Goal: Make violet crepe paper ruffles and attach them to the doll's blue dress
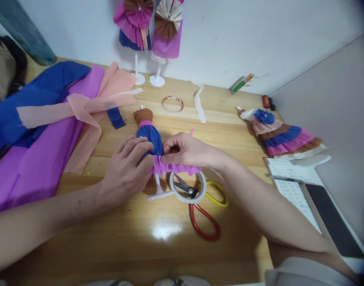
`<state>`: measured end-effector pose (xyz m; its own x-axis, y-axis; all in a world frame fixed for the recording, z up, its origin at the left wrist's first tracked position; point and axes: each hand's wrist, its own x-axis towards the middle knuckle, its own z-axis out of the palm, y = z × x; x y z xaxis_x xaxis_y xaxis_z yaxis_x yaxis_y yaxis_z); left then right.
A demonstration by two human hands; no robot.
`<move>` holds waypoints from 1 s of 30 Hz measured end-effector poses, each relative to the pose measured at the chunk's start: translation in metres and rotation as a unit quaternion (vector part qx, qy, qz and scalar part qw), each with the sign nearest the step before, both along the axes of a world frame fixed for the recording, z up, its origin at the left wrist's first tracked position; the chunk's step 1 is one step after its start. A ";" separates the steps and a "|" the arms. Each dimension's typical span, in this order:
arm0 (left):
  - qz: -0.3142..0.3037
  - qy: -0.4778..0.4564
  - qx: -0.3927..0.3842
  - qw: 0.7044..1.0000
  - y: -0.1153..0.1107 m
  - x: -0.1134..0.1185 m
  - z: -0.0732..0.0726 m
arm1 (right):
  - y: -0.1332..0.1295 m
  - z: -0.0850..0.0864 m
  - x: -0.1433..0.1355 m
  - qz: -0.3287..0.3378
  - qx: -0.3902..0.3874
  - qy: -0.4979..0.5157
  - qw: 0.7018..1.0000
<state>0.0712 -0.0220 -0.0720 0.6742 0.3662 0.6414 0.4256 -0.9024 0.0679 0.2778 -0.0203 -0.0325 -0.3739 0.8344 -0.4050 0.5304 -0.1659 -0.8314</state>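
Note:
A small doll dress [149, 135] lies on the table, with a brown top, a pink waistband and a blue skirt. My left hand [126, 169] is closed on the skirt's lower left side, its fingers curled over the fabric. Along the hem runs a gathered purple strip [182, 169], its loose end reaching right. My right hand [183, 149] pinches this strip at the hem, thumb against fingers. Below the strip, a roll of white tape [203, 190] lies over the blades of scissors [205, 222] with red and yellow handles. The dress's white stand [158, 188] shows under the hem.
Blue, purple and peach fabric [89, 107] is piled at left. Two dressed stands [158, 80] stand against the wall. A tape ring [172, 104], a pale strip [199, 104] and a green tube [242, 84] lie behind. At right are a layered dress [284, 137], notebook and phone [333, 218].

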 end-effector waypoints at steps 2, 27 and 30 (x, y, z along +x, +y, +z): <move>-0.001 -0.002 -0.003 1.000 0.000 0.000 0.000 | 0.000 0.000 -0.002 -0.002 0.003 -0.015 1.000; 0.015 0.003 0.027 1.000 0.000 0.008 0.005 | 0.003 -0.002 0.002 -0.004 0.023 0.018 1.000; 0.010 0.007 0.003 1.000 -0.002 0.009 0.007 | 0.004 -0.002 0.005 -0.015 0.008 0.037 0.999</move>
